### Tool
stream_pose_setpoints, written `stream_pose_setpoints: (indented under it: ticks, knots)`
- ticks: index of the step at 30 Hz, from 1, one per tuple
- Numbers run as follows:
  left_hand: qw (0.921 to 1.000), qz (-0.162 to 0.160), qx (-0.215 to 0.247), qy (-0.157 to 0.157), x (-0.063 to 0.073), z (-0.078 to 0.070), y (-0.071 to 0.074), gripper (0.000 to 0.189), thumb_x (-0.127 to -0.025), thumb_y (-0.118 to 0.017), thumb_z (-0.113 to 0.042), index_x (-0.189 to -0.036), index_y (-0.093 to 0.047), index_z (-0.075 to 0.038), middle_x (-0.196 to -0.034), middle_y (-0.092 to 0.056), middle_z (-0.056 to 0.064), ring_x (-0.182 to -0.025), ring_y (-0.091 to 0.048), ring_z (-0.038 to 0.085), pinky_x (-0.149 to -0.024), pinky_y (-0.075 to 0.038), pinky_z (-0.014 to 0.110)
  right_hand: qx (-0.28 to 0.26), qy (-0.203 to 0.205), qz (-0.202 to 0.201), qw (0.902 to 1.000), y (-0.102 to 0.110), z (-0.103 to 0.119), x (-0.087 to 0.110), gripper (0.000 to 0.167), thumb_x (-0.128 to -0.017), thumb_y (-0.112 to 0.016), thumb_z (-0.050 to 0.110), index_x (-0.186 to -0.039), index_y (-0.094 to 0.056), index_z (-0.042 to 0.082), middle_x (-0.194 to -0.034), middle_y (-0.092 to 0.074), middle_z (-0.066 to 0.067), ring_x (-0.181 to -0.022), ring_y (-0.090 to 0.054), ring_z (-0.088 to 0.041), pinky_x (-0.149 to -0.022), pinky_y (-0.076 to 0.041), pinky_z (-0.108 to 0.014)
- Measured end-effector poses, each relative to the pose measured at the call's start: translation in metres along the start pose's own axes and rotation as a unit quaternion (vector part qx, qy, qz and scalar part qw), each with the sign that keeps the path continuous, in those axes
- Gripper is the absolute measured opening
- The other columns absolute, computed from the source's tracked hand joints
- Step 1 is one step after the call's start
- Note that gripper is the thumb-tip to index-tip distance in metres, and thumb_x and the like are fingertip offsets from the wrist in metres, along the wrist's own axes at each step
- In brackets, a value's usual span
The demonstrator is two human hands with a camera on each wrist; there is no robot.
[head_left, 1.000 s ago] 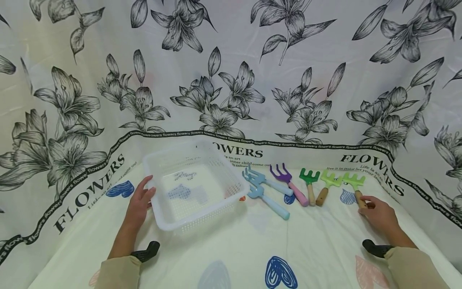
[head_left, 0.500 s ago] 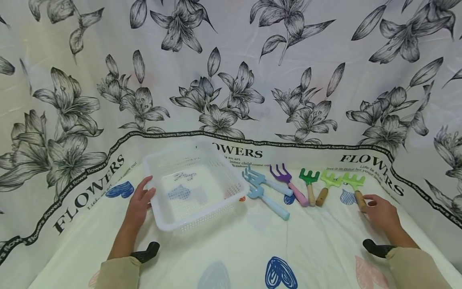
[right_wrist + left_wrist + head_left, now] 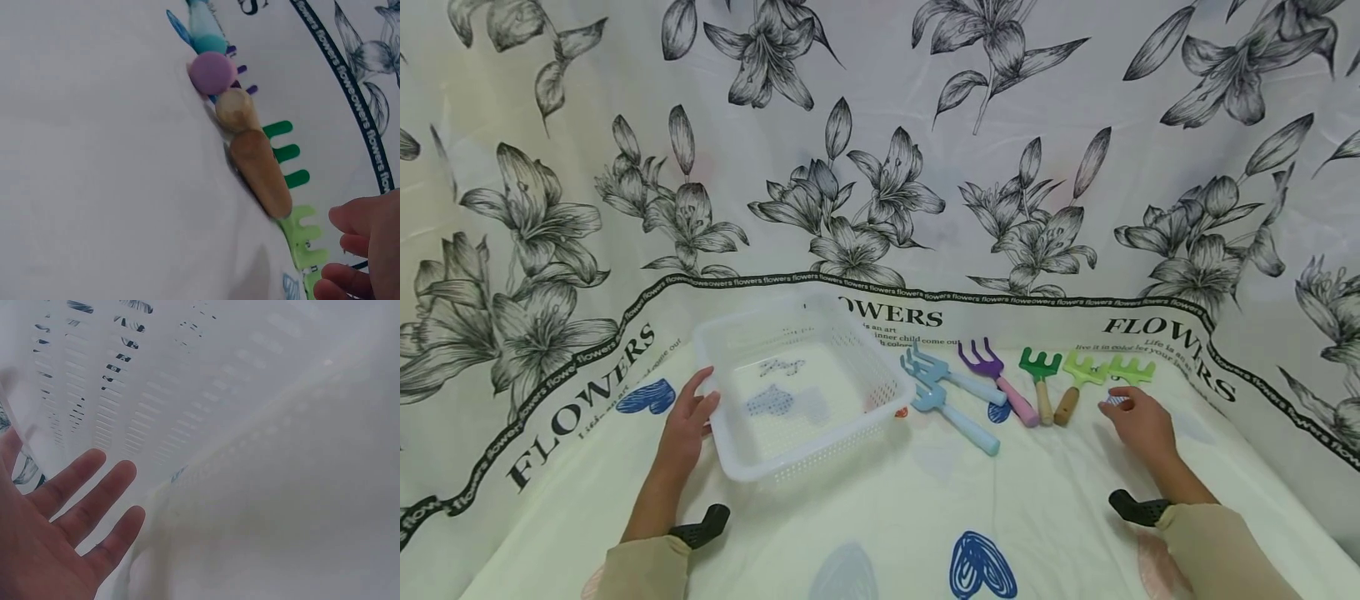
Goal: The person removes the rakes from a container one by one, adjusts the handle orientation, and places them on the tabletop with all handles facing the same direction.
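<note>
A white plastic basket (image 3: 797, 450) with perforated walls stands left of centre. My left hand (image 3: 687, 425) holds its left rim in the head view. In the left wrist view several fingers (image 3: 100, 494) extend beside the slotted outer wall. At the right, my right hand (image 3: 1142, 425) is over the handle end of the rightmost light green hand rake (image 3: 1131, 368), whose handle is hidden. Its thumb and fingers are bent and apart, with nothing seen between them in the right wrist view. Another light green hand rake (image 3: 1084, 371) with a wooden handle lies just left.
Left of these lie a dark green rake (image 3: 1041, 367), a purple rake with a pink handle (image 3: 1018, 402) and two light blue rakes, the front rake (image 3: 970, 429) nearest. A white flower-printed cloth (image 3: 880, 167) rises behind the tabletop (image 3: 880, 533).
My right hand has released the rightmost rake's wooden handle and moved left, now covering that handle. My left hand stays at the basket rim. The head view has shifted slightly.
</note>
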State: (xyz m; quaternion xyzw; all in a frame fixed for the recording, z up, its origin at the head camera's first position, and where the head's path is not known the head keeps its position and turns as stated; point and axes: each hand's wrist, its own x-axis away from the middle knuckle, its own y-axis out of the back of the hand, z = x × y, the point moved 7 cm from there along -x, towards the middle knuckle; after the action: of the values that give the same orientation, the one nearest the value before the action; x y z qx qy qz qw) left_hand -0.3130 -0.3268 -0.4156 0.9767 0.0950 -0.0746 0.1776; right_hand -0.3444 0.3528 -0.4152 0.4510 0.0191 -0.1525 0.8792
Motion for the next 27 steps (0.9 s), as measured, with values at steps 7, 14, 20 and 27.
stream_pose_setpoints:
  ticks: [7, 14, 20, 27]
  knots:
    - [0.9999, 0.005, 0.009, 0.0, -0.001, 0.0, 0.0, 0.062, -0.102, -0.037, -0.05, -0.157, -0.015, -0.031, -0.149, -0.034, 0.021, -0.128, -0.042, 0.041, -0.103, -0.035, 0.062, 0.023, 0.052, 0.064, 0.9963, -0.032, 0.023, -0.001, 0.052, -0.096, -0.059, 0.033, -0.136, -0.051, 0.0, -0.105, -0.06, -0.025, -0.083, -0.056, -0.031, -0.064, -0.042, -0.038]
    - [1.0, 0.001, 0.006, 0.007, -0.003, 0.002, 0.001, 0.06, -0.103, -0.036, -0.046, -0.157, -0.014, -0.032, -0.151, -0.033, 0.021, -0.129, -0.041, 0.041, -0.103, -0.035, 0.061, 0.023, 0.083, 0.099, 0.9913, -0.046, 0.033, -0.004, 0.044, -0.098, -0.057, 0.032, -0.131, -0.059, 0.004, -0.106, -0.061, -0.02, -0.086, -0.053, -0.03, -0.065, -0.041, -0.036]
    - [0.9999, 0.005, 0.013, 0.006, -0.003, 0.0, 0.001, 0.06, -0.104, -0.036, -0.043, -0.157, -0.014, -0.029, -0.151, -0.032, 0.023, -0.129, -0.04, 0.042, -0.103, -0.034, 0.062, 0.025, 0.109, 0.126, 0.9856, -0.05, 0.034, -0.005, 0.044, -0.096, -0.062, 0.032, -0.128, -0.06, 0.003, -0.099, -0.061, -0.014, -0.087, -0.054, -0.028, -0.068, -0.042, -0.036]
    - [0.9997, 0.009, 0.015, 0.014, 0.0, -0.005, 0.0, 0.061, -0.104, -0.036, -0.043, -0.157, -0.014, -0.025, -0.15, -0.031, 0.025, -0.13, -0.039, 0.044, -0.104, -0.032, 0.063, 0.036, 0.112, 0.132, 0.9842, -0.049, 0.034, -0.004, 0.041, -0.093, -0.066, 0.028, -0.126, -0.061, 0.003, -0.098, -0.061, -0.01, -0.087, -0.053, -0.027, -0.069, -0.041, -0.035]
